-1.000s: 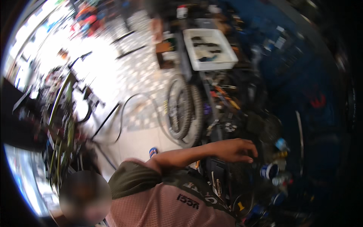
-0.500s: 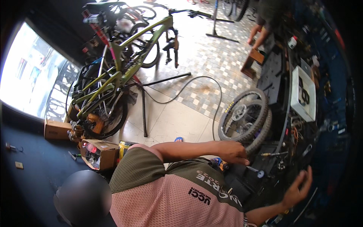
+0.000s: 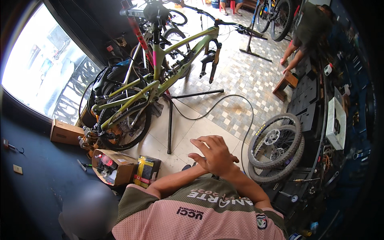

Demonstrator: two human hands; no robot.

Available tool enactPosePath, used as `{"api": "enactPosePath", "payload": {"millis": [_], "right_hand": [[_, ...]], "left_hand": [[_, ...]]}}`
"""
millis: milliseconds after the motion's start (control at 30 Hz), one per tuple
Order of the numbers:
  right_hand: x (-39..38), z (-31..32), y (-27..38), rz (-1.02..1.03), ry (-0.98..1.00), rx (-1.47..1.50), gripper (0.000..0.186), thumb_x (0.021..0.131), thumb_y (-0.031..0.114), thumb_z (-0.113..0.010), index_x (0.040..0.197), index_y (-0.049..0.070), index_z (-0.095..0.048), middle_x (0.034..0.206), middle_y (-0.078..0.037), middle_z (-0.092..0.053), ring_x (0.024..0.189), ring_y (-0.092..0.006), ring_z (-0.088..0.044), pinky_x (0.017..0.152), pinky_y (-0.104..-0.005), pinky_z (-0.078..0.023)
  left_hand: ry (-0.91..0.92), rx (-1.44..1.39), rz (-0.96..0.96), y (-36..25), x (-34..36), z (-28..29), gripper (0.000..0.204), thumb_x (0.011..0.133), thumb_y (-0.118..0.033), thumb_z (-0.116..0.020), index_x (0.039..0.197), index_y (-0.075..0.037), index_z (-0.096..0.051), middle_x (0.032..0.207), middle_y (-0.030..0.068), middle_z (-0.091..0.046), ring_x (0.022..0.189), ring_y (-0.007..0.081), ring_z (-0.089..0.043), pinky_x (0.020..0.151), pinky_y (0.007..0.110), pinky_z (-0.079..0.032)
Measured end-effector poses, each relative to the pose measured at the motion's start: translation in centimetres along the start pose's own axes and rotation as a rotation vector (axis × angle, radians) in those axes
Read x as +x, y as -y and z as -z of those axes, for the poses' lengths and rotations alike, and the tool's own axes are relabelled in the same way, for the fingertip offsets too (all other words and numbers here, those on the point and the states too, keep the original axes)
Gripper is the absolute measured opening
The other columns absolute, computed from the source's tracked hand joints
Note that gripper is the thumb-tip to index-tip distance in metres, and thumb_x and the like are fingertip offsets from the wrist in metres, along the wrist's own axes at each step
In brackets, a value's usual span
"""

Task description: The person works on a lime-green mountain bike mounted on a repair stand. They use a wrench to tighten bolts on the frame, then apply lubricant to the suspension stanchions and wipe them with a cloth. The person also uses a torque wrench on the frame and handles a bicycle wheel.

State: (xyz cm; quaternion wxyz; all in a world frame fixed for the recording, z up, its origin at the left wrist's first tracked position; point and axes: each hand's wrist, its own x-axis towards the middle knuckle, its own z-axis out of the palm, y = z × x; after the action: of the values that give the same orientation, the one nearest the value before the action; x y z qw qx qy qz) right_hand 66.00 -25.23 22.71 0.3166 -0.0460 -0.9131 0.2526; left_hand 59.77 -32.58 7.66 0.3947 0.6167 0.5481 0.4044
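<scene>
My right hand (image 3: pixel 215 155) is raised in front of my body, fingers spread and bent at the left, holding nothing that I can see. Behind it, the left forearm (image 3: pixel 180 180) crosses beneath the right wrist. Of my left hand (image 3: pixel 235 159) only a fingertip shows past the right wrist; the rest is hidden. A small round dial gauge (image 3: pixel 294 198) with a metal stem lies on the dark bench to the right, away from both hands. Closest beyond the hands, two loose bicycle wheels (image 3: pixel 254 163) with knobbly tyres lean at the bench.
A green bicycle frame (image 3: pixel 188 41) hangs on a stand with black legs (image 3: pixel 169 136). A black hose (image 3: pixel 253 120) curls over the floor. Open cardboard box (image 3: pixel 124 170) and yellow-taped package (image 3: pixel 146 170) sit left. Another person (image 3: pixel 314 28) bends near a wooden stool (image 3: pixel 285 86). A white basket (image 3: pixel 336 124) stands right.
My left hand has moved away from the dial gauge. The right hand has come in from the right, and both are now together before my body. The view has shifted left.
</scene>
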Motion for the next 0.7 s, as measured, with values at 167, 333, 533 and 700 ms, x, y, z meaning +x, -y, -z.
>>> {"api": "enactPosePath", "payload": {"millis": [167, 333, 533, 700], "right_hand": [[0.6, -3.4, -1.2, -0.120, -0.113, 0.079, 0.039, 0.097, 0.041, -0.075, 0.119, 0.008, -0.075, 0.106, -0.009, -0.072, 0.096, -0.0292, -0.068, 0.093, -0.0441, -0.049], [0.5, -4.1, -3.7, -0.114, -0.175, 0.161, 0.033, 0.101, 0.037, -0.071, 0.115, 0.008, -0.075, 0.101, -0.009, -0.073, 0.093, -0.0305, -0.068, 0.092, -0.0445, -0.048], [2.7, -4.2, -9.8, -0.134, -0.111, 0.051, 0.033, 0.101, 0.036, -0.071, 0.116, 0.006, -0.073, 0.102, -0.010, -0.073, 0.094, -0.0313, -0.067, 0.088, -0.0448, -0.047], [7.6, -1.9, -15.6, -0.147, -0.212, 0.042, 0.029, 0.099, 0.026, -0.076, 0.119, 0.007, -0.072, 0.096, -0.009, -0.070, 0.090, -0.0291, -0.065, 0.086, -0.0427, -0.047]], "left_hand": [[0.000, 0.005, -0.002, -0.6, -0.8, 2.4, 0.040, 0.096, -0.019, -0.070, 0.134, -0.006, -0.067, 0.132, 0.0184, -0.070, 0.118, 0.0327, -0.070, 0.097, 0.048, -0.055], [0.054, -0.081, 0.077, -2.2, -1.4, 5.2, 0.042, 0.095, -0.017, -0.071, 0.136, -0.006, -0.065, 0.135, 0.0184, -0.068, 0.119, 0.0315, -0.069, 0.097, 0.048, -0.055], [0.109, 0.113, 0.520, -8.1, 0.4, 12.7, 0.055, 0.094, -0.042, -0.079, 0.129, 0.000, -0.072, 0.120, 0.0219, -0.077, 0.106, 0.0411, -0.074, 0.092, 0.047, -0.058], [-0.339, 0.171, 0.589, -3.4, 0.1, 17.7, 0.054, 0.098, -0.040, -0.078, 0.133, 0.000, -0.070, 0.124, 0.0196, -0.076, 0.110, 0.0313, -0.075, 0.095, 0.041, -0.059]]}}
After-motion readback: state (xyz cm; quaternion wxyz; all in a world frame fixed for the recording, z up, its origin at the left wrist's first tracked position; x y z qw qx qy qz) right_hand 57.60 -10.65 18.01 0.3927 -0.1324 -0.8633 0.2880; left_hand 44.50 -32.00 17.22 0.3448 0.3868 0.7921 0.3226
